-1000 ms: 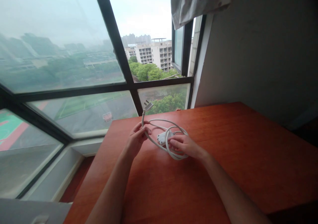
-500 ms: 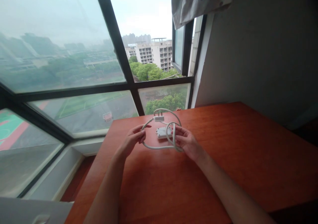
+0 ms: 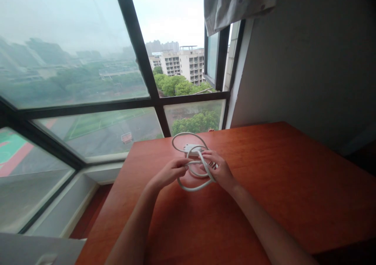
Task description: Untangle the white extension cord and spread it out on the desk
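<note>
A white power cord lies in several loops between my hands, above the reddish wooden table. My left hand pinches a stretch of the cord near the middle of the loops. Around the right-hand side of the coil, my right hand is closed on the cord. The plug, its metal pins showing, sits at the right hand's fingers, partly hidden by them. Just behind the loops rests a white power strip, with cord crossing in front of it.
The wooden table reaches up to a dark-framed window at the back and left. A grey wall stands on the right, and a pale curtain hangs at the top. The table's left edge drops to the floor.
The plug has moved from the back of the loops to my right hand. My left hand has moved right, closer to the right hand, and the loops are drawn closer together.
</note>
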The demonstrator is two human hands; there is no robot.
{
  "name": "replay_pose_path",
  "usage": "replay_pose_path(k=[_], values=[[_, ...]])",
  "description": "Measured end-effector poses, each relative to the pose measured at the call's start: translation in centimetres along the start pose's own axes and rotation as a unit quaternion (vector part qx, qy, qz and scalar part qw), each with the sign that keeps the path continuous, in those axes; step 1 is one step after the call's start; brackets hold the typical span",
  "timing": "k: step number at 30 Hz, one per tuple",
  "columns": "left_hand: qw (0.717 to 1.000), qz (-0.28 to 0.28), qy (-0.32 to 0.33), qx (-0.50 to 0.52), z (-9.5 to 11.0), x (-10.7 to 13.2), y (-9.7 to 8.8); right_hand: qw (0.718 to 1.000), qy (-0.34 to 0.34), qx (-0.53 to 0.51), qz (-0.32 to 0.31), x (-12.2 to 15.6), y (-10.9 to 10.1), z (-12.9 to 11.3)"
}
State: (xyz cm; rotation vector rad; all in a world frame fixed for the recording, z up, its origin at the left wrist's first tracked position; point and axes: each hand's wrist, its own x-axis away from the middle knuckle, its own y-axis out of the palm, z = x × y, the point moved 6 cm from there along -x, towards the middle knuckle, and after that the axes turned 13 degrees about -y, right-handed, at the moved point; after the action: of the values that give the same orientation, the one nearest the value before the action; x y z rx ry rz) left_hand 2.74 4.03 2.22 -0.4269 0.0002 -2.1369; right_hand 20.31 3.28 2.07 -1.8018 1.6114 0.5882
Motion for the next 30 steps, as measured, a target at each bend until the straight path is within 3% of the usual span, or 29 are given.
replay_pose_path(k=[4,7,11,15,20,24,27,30], values=[[0.996,0.06,0.049,-0.037,0.4,-0.6,0.5,0.994,-0.006,0.052,-0.097,0.3,1.1,-0.6],[0.982,0.107,0.106,-0.111,0.8,-0.7,1.1,0.99,0.018,0.098,-0.1,0.5,1.2,-0.6],[0.939,0.211,0.182,-0.203,1.9,-0.1,1.4,0.983,0.009,0.16,-0.09,0.5,1.0,-0.7],[0.929,0.138,0.237,-0.248,2.9,0.2,3.0,0.967,-0.011,0.223,-0.12,0.5,0.4,-0.8],[0.941,0.133,0.194,-0.242,2.9,0.4,2.6,0.945,-0.012,0.284,-0.161,0.2,-1.3,0.1],[0.943,0.156,0.177,-0.234,2.8,0.7,1.1,0.948,0.017,0.308,-0.082,-0.3,-5.0,1.4],[0.95,0.158,0.147,-0.224,2.2,0.5,-0.2,0.953,0.049,0.295,0.05,-0.4,-9.1,2.4],[0.949,0.177,0.146,-0.216,1.7,0.3,-0.5,0.936,0.125,0.265,0.192,0.6,-13.3,4.2]])
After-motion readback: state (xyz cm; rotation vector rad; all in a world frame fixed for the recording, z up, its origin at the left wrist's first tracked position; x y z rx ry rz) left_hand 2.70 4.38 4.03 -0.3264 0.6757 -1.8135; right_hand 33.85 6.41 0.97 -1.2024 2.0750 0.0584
